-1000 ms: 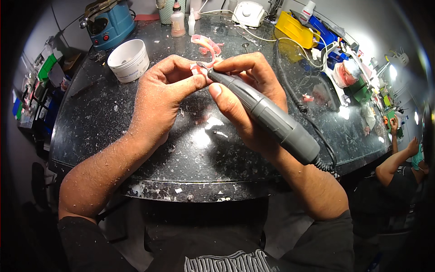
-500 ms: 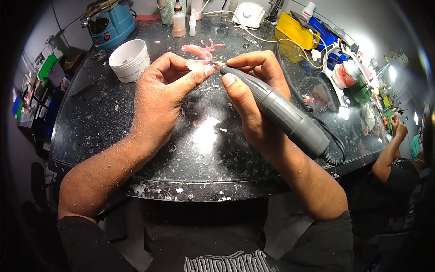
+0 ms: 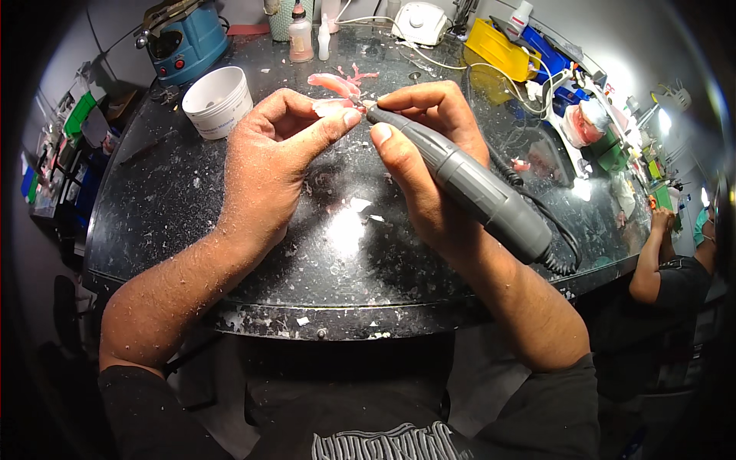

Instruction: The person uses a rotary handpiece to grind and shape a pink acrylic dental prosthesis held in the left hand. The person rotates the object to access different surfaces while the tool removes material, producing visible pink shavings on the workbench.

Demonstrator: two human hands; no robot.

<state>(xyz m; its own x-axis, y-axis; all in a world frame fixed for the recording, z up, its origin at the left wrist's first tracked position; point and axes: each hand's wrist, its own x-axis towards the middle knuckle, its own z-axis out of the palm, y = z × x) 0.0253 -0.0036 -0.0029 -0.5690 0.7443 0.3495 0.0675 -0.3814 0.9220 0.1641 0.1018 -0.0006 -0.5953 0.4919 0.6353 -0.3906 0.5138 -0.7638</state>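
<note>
In the head camera's view, a curved pink piece [image 3: 333, 83] is held up over a dark, speckled bench [image 3: 176, 207], pinched between the thumb and fingers of the left hand [image 3: 264, 157]. A dark grey handpiece [image 3: 483, 192] is grasped slantwise by the right hand [image 3: 422, 192], its barrel being held between thumb and fingers, with its narrow end pointed at the pink piece; whether the two are touching cannot be told. From the handpiece's rear, a coiled cord [image 3: 563, 265] is trailed beside the right forearm. Dust is scattered over the left forearm [image 3: 192, 276]. Beyond the left hand, a white tub [image 3: 222, 119] is set on the bench, with a blue machine [image 3: 188, 46] placed behind it. Toward the back, a dropper bottle [image 3: 301, 44] and a white box with a dial [image 3: 422, 24] are seen, while a yellow bin [image 3: 498, 52] is stationed to the right. At far right, a co-worker's forearm [image 3: 650, 257] is glimpsed
</note>
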